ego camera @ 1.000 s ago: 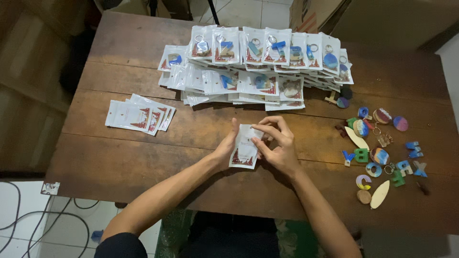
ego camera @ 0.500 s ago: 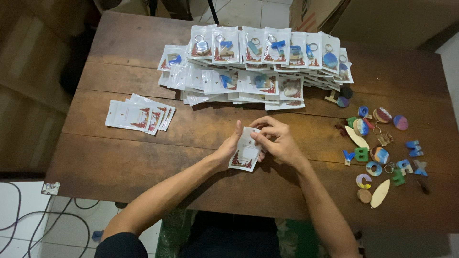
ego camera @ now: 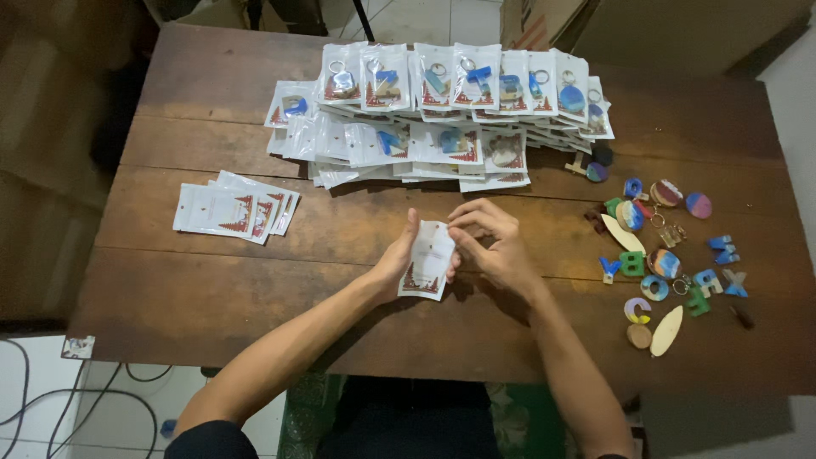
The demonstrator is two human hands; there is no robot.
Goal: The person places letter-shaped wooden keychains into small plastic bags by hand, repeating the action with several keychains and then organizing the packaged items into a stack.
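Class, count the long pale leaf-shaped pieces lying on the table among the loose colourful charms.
2. One pale leaf-shaped piece lies at the left of the loose charms; the other leaf-shaped piece lies at their near edge. More could be hidden under the charms.

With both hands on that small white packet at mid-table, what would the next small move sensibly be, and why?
Probably spreading the packet's mouth with the right hand while the left hand steadies it. The white packet looks flat, apparently unfilled, unlike the filled packets stacked beyond, and loose keychain pieces lie to the right.
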